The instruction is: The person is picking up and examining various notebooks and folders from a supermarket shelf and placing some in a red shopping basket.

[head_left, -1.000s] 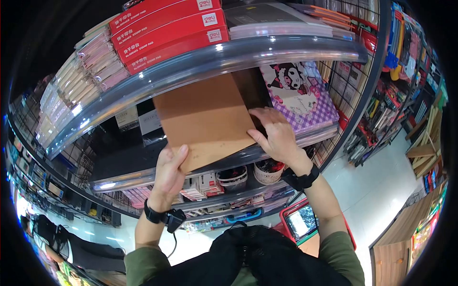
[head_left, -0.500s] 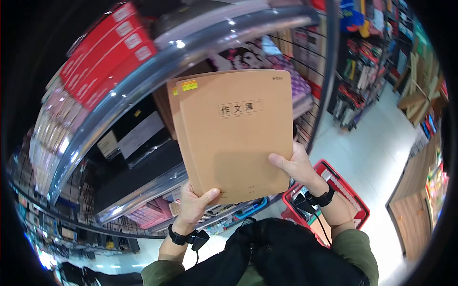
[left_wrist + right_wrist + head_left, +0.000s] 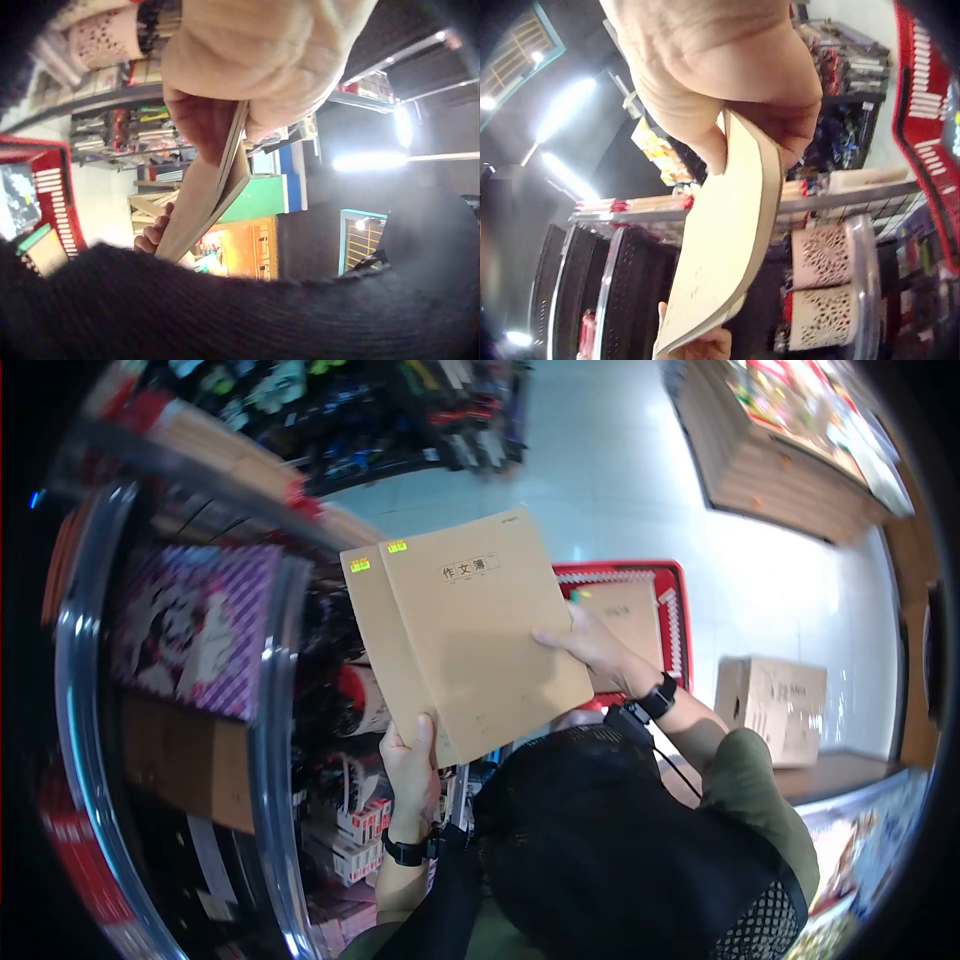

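Note:
Two overlapping brown composition notebooks (image 3: 490, 640) are held before the chest, the front one with Chinese characters on its cover, both with small yellow-green labels at the top left. My left hand (image 3: 412, 768) grips their lower left edge, thumb on the front cover and fingers behind. At the right edge, my right hand (image 3: 598, 650) pinches the notebooks, thumb in front. The left wrist view shows the notebooks' page edges (image 3: 201, 199) parting a little. Curved pages (image 3: 739, 225) run down from the right hand in the right wrist view.
Behind the right hand is a red shopping basket (image 3: 683, 625) with another brown notebook (image 3: 625, 622) inside. A shelf rack at left bears a purple checkered item (image 3: 200, 620). A cardboard box (image 3: 775, 705) stands at right, and a wooden display counter (image 3: 770, 470) farther off.
The notebooks have come out from the shelf, cover side now facing up. Both hands have carried them away as the view turned right, bringing them over toward the red basket.

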Demonstrator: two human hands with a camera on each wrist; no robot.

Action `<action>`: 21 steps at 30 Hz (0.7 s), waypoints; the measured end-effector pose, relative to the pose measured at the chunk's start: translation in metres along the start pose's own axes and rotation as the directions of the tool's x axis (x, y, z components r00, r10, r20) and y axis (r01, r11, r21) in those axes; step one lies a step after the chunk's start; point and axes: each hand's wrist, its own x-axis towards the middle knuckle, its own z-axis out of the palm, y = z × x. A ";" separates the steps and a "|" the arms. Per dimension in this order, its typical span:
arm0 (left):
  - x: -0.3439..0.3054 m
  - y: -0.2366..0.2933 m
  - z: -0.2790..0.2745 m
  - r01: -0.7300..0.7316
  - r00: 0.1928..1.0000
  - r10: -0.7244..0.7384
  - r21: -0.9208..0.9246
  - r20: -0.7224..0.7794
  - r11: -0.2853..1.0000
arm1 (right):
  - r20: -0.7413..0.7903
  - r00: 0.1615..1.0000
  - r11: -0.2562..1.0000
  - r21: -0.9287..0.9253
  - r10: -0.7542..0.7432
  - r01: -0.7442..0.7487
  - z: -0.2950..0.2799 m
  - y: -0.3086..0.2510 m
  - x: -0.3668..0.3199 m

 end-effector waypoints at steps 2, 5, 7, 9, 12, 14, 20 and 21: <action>0.009 -0.013 0.012 0.079 0.997 -0.078 -0.090 0.022 0.993 | -0.055 0.998 0.996 0.089 0.035 -0.031 -0.029 0.014 -0.015; 0.018 -0.035 0.011 0.173 0.982 -0.172 -0.008 0.081 0.985 | -0.192 0.966 0.971 0.195 0.174 -0.136 -0.073 0.033 -0.030; 0.023 -0.046 0.013 0.236 0.966 -0.242 0.066 0.091 0.969 | -0.289 0.923 0.949 0.260 0.254 -0.180 -0.110 0.062 -0.038; 0.026 -0.054 0.013 0.266 0.957 -0.274 0.087 0.092 0.960 | -0.327 0.890 0.933 0.278 0.318 -0.231 -0.151 0.093 -0.044; 0.027 -0.059 0.015 0.309 0.946 -0.317 0.104 0.075 0.946 | -0.480 0.784 0.915 0.119 0.393 -0.386 -0.187 0.118 -0.049; 0.028 -0.061 0.017 0.323 0.943 -0.330 0.108 0.054 0.940 | -0.590 0.713 0.867 -0.043 0.378 -0.496 -0.213 0.139 -0.049; 0.038 -0.064 0.031 0.348 0.925 -0.363 0.138 0.109 0.927 | -0.819 0.571 0.532 -0.462 0.050 -0.710 -0.239 0.170 -0.057; 0.040 -0.064 0.035 0.343 0.923 -0.361 0.139 0.135 0.929 | -0.807 0.586 0.452 -0.550 -0.071 -0.702 -0.239 0.174 -0.057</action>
